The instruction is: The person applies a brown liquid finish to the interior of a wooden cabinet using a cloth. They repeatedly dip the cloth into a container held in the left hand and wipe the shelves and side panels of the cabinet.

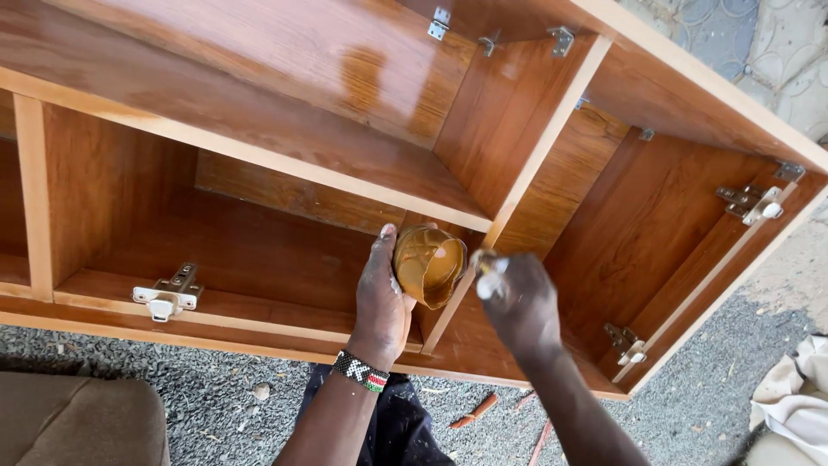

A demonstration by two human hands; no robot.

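- The cabinet point(285, 164) is the biggest thing here: a glossy red-brown wooden carcass lying on gravel ground point(216, 397), its open front turned up toward the camera. Its long axis runs from the lower left of the view up to the upper right.
- Pale unfinished edges frame the compartments, and an upright divider point(526, 164) splits the middle from the right-hand bay.
- Metal hinges sit on the frame: one at the lower left point(168, 293), one at the lower right point(628, 343), one at the far right point(752, 203).
- A brown cushion point(78, 423) fills the lower left corner; a pale cloth point(793, 401) lies at the lower right.
- The left hand point(384, 298) wears a beaded wristband point(362, 371) and is wrapped around a small tub point(429, 263), fingers behind it and the thumb up along its side.
- The tub is held in front of the divider's lower end, tilted so its open mouth faces the camera and slightly right. It is round, smeared inside and out with tan-brown paste, with a light glint on the inside.
- The right hand point(522, 302) is clenched around a small pale tool point(490, 278), blurred, its tip pointing up-left and just beside the tub's rim. I cannot tell what kind of tool it is.
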